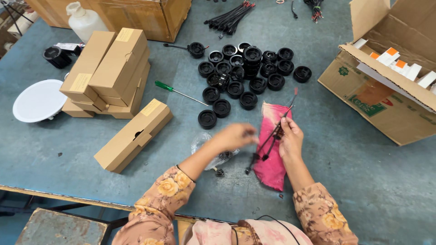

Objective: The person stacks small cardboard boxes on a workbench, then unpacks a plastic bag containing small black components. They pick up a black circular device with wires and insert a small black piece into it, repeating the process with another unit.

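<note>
Floral sleeves frame the bottom of the view, and from them both hands reach over the grey-blue bench (354,172). Closed around a small bundle of thin black wire leads (272,136), the right hand (290,138) holds it just above a pink cloth (272,170) that lies flat on the bench; the leads run slantwise from a red-tipped end above the hand down to dark plugs near the cloth's left edge. Beside it the left hand (235,135) is blurred, its fingers drawn together near the lower part of the leads, and whether it pinches one of them I cannot tell. Under that hand lies a crumpled clear plastic bag (204,145) with a small dark part beside it. Further back sits a cluster of round black housings (245,72), a green-handled screwdriver (175,90) to their left, stacked tan cartons (109,72), a white round lamp cover (38,100), and an open cardboard box (386,90) at the right. To handle the leads well, it seems wise to keep the right hand's hold firm near the middle so the bundle stays gathered, and to let the left hand separate one lead at a time over the cloth, where a dropped piece would stay put.
</note>
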